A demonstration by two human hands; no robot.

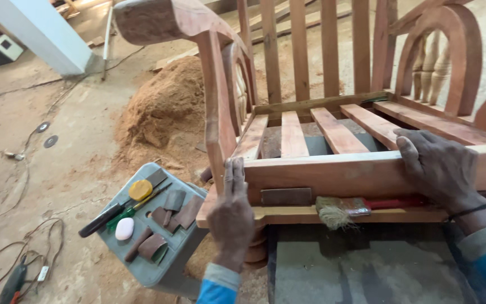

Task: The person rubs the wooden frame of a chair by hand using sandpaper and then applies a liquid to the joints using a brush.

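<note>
The wooden bench frame stands unfinished on the floor, its seat slats running back toward an upright slatted back and a rounded armrest on each side. The left hand lies flat against the front rail near the left corner post, fingers straight and together, gripping nothing. The right hand rests palm-down over the top edge of the same rail farther right, fingers spread and curled a little over the wood, also closed on nothing. On the lower ledge between the two hands lie a dark sanding block and a red-handled brush with frayed bristles. Just left of the frame a grey stool carries sandpaper scraps, a yellow disc and a white oval piece. A sawdust heap sits behind it
</note>
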